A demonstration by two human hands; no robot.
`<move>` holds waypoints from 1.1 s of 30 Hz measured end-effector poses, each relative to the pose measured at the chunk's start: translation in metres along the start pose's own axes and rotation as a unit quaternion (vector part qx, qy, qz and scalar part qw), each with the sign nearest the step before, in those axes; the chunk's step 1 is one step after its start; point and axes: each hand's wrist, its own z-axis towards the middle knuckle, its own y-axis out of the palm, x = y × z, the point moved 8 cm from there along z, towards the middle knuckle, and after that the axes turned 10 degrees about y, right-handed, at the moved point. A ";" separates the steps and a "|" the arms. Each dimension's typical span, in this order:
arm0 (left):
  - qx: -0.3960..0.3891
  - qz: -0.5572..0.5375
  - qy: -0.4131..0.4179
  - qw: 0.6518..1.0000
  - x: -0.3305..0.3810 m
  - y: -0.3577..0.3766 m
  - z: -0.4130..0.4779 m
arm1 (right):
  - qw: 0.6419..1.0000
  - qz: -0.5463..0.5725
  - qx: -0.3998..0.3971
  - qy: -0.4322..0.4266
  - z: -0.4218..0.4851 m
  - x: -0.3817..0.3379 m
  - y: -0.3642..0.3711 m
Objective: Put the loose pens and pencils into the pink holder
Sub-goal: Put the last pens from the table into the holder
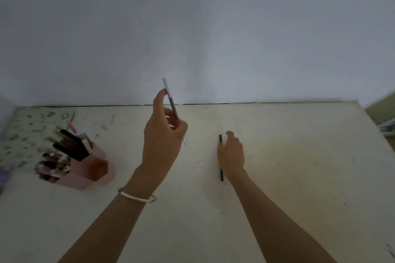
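While the left hand (pixel 163 145) is raised above the pale surface (pixel 288 166), its fingers (pixel 159 97) are closed around a slim grey-and-white pen (pixel 171 100), which stands nearly upright with its top tilted a little to the left and its clear lower end poking out below the palm. A thin white bracelet (pixel 136 197) circles that wrist. Off to the right, the right hand (pixel 233 153) lies low on the surface over a black pencil (pixel 220 157) — the pencil runs front to back along the hand's left edge, both ends showing, and the fingers curl at it, though whether they actually grip it cannot be told. The pink holder (pixel 89 172) sits well to the left, near the surface's edge, already crowded with dark and pastel pens leaning leftward. Behind it lies a floral-patterned mat (pixel 27 126) — partly under the holder's far side. A plain wall (pixel 192 28) rises behind the surface.
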 end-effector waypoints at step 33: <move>0.071 0.283 -0.046 0.955 -0.111 -0.204 -0.015 | 0.851 0.408 -0.072 -0.323 -0.172 -0.257 0.000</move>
